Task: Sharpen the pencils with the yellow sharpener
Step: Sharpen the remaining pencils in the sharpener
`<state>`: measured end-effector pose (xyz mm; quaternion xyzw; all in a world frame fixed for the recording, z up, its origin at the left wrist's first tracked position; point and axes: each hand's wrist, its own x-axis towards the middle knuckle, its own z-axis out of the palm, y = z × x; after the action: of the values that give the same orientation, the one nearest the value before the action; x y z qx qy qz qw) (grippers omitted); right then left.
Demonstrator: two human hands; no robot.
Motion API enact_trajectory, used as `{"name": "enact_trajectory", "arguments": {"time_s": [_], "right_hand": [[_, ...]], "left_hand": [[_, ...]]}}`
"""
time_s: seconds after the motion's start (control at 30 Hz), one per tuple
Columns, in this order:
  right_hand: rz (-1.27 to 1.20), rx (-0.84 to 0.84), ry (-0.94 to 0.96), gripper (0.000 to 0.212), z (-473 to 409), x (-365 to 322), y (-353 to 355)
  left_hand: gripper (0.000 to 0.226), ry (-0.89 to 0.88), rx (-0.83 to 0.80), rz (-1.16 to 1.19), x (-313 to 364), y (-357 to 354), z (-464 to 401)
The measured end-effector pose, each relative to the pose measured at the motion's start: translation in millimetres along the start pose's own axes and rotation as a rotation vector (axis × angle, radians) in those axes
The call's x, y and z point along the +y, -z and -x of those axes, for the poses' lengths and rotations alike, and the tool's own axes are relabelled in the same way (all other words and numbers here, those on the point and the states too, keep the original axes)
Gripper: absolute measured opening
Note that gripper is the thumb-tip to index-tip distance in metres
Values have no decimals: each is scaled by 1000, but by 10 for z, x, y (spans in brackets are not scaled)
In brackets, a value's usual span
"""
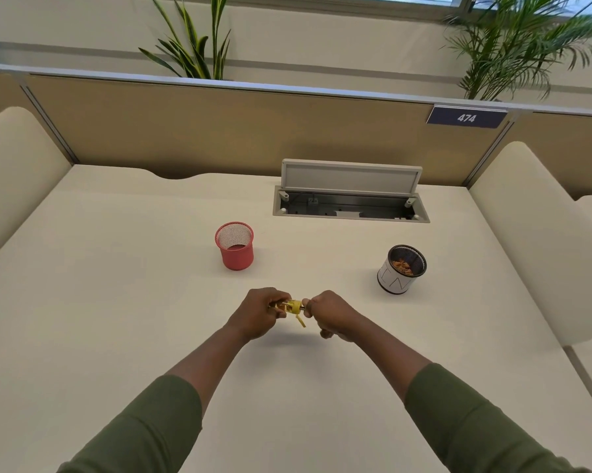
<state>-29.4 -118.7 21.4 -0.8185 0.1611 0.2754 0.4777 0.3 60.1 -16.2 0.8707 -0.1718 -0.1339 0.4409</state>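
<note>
Left hand [258, 312] grips yellow sharpener [294, 307]; right hand [328, 315] (curled) opposite.

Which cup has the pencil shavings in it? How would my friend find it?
Start at the open cable hatch set into the far side of the table. Come toward the person and a little right, to the white cup with a black mesh rim. It holds brown shavings, unlike the red mesh cup on the left.

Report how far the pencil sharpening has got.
Done: shavings already lie in the black-and-white cup, so some sharpening has happened. In hand: the left hand grips the yellow sharpener while the right hand holds a pencil at it. Left: unclear; the red mesh cup shows no pencils.
</note>
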Motion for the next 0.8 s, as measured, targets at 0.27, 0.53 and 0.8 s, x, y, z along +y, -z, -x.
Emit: {"name": "enact_trajectory", "arguments": {"time_s": [0.27, 0.53, 0.8], "right_hand": [[336, 51, 248, 23, 30, 0, 1], [833, 299, 838, 22, -78, 235, 54], [750, 305, 735, 10, -124, 161, 5]], "left_hand": [[26, 78, -42, 20, -27, 86, -36], [15, 184, -200, 142, -55, 170, -27], [20, 139, -124, 152, -12, 116, -9]]}}
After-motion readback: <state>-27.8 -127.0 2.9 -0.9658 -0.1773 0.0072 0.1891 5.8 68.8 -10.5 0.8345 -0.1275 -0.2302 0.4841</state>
